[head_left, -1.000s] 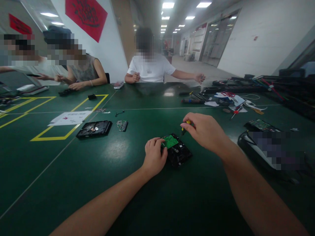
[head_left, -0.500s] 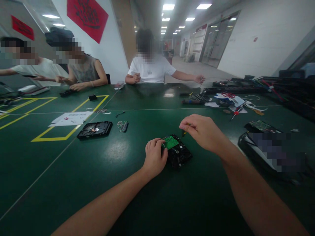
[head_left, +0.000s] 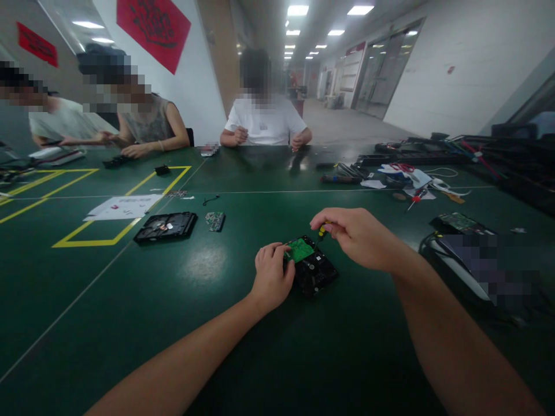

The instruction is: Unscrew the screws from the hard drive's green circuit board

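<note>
The place looked like an electronics workshop in an office building: a circuit board (head_left: 214, 221) and cables (head_left: 347, 169) lay on a green table (head_left: 108, 329), a screwdriver (head_left: 321, 232) was in use, and ceiling lights (head_left: 298, 10) and glass doors (head_left: 381, 75) lined a corridor (head_left: 323, 118).

Right hand (head_left: 355, 238): shifted slightly to the left over the last second, the screwdriver (head_left: 321, 232) with it; more of the yellow handle shows below the fingers than half a second ago. Co-worker in white T-shirt (head_left: 266, 121), opposite: left arm, earlier stretched out over the table (head_left: 243, 173), now drawn in, left hand (head_left: 299, 140) close to the torso. Far-left co-worker (head_left: 65, 118): leaning nearer the left edge of view
</note>
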A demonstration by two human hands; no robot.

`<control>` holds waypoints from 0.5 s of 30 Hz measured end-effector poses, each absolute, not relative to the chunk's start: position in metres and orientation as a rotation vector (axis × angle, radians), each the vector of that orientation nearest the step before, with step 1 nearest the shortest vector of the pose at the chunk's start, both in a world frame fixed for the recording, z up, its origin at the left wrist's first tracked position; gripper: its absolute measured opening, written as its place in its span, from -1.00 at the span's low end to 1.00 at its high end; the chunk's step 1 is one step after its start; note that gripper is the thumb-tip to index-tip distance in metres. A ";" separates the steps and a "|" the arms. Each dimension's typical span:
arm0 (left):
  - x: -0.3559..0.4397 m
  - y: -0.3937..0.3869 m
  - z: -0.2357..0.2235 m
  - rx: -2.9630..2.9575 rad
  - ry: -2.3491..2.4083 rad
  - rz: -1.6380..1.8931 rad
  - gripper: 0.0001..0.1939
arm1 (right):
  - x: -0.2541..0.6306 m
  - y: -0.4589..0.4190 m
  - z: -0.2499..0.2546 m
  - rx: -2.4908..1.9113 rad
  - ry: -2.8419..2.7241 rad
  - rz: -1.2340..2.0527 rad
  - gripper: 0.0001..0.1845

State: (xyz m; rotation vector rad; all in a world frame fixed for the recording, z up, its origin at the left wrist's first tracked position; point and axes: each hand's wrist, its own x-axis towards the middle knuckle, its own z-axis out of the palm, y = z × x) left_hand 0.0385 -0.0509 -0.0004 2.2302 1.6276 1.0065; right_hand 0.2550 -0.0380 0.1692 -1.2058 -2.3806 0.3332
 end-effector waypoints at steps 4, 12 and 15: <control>0.039 -0.051 -0.001 2.235 1.631 0.991 -0.67 | 0.253 -0.040 0.170 -1.341 -2.296 0.296 -0.75; 0.038 -0.049 -0.003 2.250 1.618 0.982 -0.66 | 0.256 -0.034 0.165 -1.536 -2.178 0.130 -0.84; 0.038 -0.050 -0.001 2.255 1.617 0.974 -0.66 | 0.258 -0.031 0.164 -1.512 -2.194 -0.006 -0.81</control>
